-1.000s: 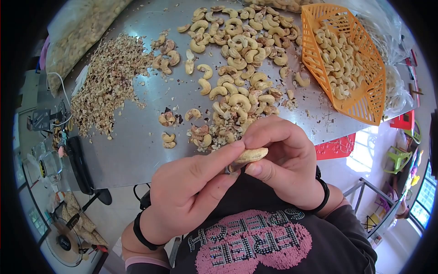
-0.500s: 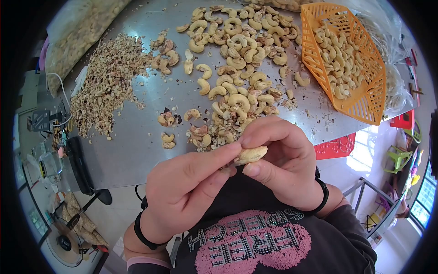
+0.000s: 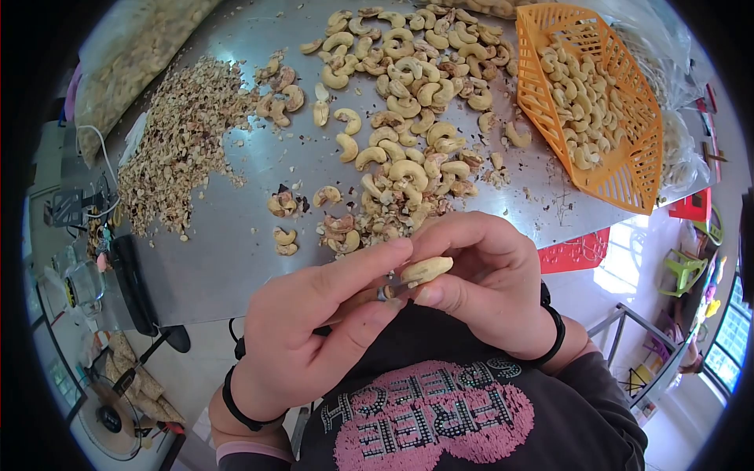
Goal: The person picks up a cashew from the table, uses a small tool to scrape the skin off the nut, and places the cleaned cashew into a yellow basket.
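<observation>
In front of my chest, my right hand [image 3: 491, 294] pinches a pale cashew nut [image 3: 426, 270] between thumb and fingers. My left hand [image 3: 314, 314] is closed close beside it. Between its thumb and fingers shows a small tool [image 3: 385, 293] with a bluish-grey end pointing at the nut; most of it is hidden. Just beyond my hands, a heap of cashew nuts [image 3: 407, 173] with bits of skin spreads over the metal table [image 3: 212, 275]. A few browner cashews [image 3: 284, 202] lie to the left.
A pile of crumbled skins and nut bits [image 3: 177, 141] covers the table's left side. An orange plastic basket [image 3: 628, 177] of cashews stands at the right. A clear bag of nuts [image 3: 137, 55] lies at the far left. Below the right edge is a red stool [image 3: 577, 251].
My left fingers have spread slightly from the nut, so the tool's end now shows. The nut has turned a little in my right fingers. The view has shifted slightly.
</observation>
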Motion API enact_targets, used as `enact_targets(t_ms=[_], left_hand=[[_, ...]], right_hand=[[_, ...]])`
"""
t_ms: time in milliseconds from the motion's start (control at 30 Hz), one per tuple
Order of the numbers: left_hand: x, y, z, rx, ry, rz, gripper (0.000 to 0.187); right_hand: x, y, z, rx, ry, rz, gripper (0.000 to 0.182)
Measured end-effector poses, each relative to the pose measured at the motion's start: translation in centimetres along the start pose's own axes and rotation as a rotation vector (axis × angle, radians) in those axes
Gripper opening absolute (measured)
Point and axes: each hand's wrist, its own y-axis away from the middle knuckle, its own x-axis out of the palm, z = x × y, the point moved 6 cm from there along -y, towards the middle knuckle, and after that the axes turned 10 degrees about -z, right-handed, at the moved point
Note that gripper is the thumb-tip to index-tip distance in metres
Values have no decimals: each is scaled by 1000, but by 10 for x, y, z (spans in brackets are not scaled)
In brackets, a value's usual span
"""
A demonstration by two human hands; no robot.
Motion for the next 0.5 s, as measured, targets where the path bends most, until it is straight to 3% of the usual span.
enact_targets(t_ms=[367,500], left_hand=[[1,0,-1,-26,16,-2,35],[1,-1,-10,167,-150,-22,32]], right_hand=[[-1,1,5,-102,83,-1,20],[-1,2,11,-243,270,-34,18]])
